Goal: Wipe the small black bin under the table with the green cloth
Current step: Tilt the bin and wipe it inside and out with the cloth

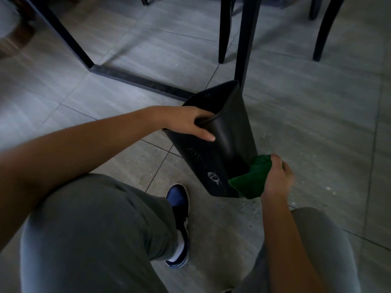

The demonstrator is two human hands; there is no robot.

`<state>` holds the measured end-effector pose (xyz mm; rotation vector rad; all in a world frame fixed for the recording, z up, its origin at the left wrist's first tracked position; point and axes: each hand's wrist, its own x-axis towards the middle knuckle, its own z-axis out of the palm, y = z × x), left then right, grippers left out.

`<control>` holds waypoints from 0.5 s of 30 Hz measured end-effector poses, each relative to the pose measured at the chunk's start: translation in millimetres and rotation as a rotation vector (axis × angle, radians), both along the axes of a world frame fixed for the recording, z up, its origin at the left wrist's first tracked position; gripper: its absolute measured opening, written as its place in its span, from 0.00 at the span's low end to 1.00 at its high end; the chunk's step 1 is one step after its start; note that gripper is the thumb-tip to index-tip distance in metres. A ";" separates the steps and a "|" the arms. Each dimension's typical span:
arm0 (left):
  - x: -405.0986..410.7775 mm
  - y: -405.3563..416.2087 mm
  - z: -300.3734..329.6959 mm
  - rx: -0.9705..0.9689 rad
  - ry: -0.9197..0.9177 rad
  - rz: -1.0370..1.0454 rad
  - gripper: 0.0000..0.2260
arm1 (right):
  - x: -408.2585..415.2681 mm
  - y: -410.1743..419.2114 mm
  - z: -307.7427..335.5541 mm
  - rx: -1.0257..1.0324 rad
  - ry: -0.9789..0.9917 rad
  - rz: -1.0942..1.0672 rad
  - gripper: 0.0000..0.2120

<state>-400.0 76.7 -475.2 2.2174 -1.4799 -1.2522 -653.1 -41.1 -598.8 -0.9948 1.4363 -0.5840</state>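
Knees: two legs in grey trousers fill the bottom of the view, bent in a crouch; a blue and black shoe stands on the floor between them.
Right hand: the right hand is curled round a bunched green cloth, pressing it against the lower end of the bin's side, close to the base.
Bin: the small black bin is tilted off the floor, mouth pointing away and up, base towards the knees; a small pale mark shows on its side near the bottom.
Left hand: the left hand grips the bin's rim, fingers hooked inside the opening and the thumb laid along the outer wall.
Floor: grey tiles, with pale specks scattered near the bin's base.
Table: a black metal table frame runs along the floor just behind the bin; one upright post rises right by the rim, and dark chair legs stand farther back.
Risk, grip: the bin hangs from one hand at the rim, so a hard push of the cloth could twist it loose.
Risk, knock: swinging the mouth back could strike the post.
Risk, coverage: the pale mark and the far side could be missed if the bin is not turned.
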 end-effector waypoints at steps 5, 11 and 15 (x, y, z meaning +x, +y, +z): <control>0.0 -1.1 -5.8 -0.182 -0.176 0.269 0.19 | -1.0 -1.0 0.8 0.024 -0.055 -0.011 0.11; -10.2 -5.3 -17.4 -0.381 -0.080 0.427 0.17 | -4.3 -7.6 3.3 0.000 -0.061 -0.094 0.14; -11.9 -6.8 -14.0 -0.390 0.067 0.445 0.12 | -5.5 -9.3 3.8 -0.008 -0.082 -0.141 0.15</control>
